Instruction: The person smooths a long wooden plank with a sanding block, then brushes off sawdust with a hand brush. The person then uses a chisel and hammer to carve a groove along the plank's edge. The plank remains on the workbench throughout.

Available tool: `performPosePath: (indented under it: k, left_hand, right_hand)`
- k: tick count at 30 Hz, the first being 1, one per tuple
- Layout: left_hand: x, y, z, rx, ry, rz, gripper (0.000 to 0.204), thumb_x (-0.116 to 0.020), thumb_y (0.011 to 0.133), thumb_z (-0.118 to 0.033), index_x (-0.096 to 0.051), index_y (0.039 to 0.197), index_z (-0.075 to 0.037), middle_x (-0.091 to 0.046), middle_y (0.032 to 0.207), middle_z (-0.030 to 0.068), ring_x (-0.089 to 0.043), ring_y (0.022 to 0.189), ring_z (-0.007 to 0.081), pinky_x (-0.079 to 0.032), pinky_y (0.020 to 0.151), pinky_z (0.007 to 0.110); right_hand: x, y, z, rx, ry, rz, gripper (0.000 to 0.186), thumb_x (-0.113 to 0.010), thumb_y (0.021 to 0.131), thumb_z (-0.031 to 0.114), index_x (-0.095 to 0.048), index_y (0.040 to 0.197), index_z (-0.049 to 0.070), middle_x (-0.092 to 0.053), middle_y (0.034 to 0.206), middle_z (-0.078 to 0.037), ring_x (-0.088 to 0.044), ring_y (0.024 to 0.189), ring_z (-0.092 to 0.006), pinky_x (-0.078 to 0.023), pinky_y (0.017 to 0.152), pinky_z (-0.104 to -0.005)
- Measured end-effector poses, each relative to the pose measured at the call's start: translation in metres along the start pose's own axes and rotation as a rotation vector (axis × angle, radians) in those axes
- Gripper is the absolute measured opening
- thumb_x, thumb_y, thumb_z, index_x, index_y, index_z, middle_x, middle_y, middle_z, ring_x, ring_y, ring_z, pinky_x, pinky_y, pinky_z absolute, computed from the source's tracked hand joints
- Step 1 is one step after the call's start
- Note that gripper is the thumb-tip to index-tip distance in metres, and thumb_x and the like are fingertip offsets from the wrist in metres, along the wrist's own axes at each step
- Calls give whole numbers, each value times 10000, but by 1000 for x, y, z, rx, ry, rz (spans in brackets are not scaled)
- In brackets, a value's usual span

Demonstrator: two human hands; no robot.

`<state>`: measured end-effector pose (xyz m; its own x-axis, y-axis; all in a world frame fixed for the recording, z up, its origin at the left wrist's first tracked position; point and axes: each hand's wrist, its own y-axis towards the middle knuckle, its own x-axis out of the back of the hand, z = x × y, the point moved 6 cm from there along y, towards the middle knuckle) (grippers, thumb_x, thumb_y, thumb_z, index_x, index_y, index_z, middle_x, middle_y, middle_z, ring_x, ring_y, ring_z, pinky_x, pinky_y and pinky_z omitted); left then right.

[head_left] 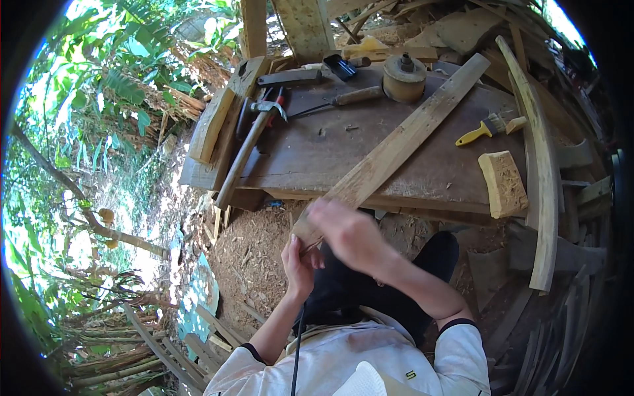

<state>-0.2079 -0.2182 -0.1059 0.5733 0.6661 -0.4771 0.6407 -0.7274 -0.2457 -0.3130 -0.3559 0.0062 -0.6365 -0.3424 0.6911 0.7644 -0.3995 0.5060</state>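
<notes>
A long, flat wooden board [403, 142] runs slantwise from my lap across the bench's front edge to its far right side. My left hand [300, 269] is closed on the board's near end, its thumb along the edge and its fingers curled below. Over the board, just beyond that end, is my right hand [350, 234]. Motion smears its fingers, and I cannot make out whether anything is in them. The brown wooden bench [297, 155] supports the far part of the board.
On the bench are a hammer [251, 142], a wooden-handled tool [356, 96], a round lidded pot [404, 79], a yellow-handled brush [485, 129] and a wood block [503, 185]. A long curved timber [543, 171] stands at the right. Wood shavings [254, 264] cover the ground.
</notes>
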Motion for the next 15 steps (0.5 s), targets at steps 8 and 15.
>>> performPosePath:
  k: [8,15]
  left_hand:
    - [-9,5,-2,-1,77,-34,526,-423,1163,-445,-613,1098,41,-506,594,76,-512,503,188,-490,523,341]
    - [-12,6,-10,-1,171,41,556,-414,1164,-459,-624,1123,55,-499,581,67,-512,496,190,-486,521,335]
  right_hand:
    - [-11,-8,17,191,-41,-26,422,-655,930,90,-662,1324,-61,-717,1287,-219,-697,1172,-351,-568,1070,-389]
    - [11,7,-22,-82,-223,-64,345,-605,923,11,-699,1251,-41,-740,1245,-204,-724,1154,-326,-593,1021,-431]
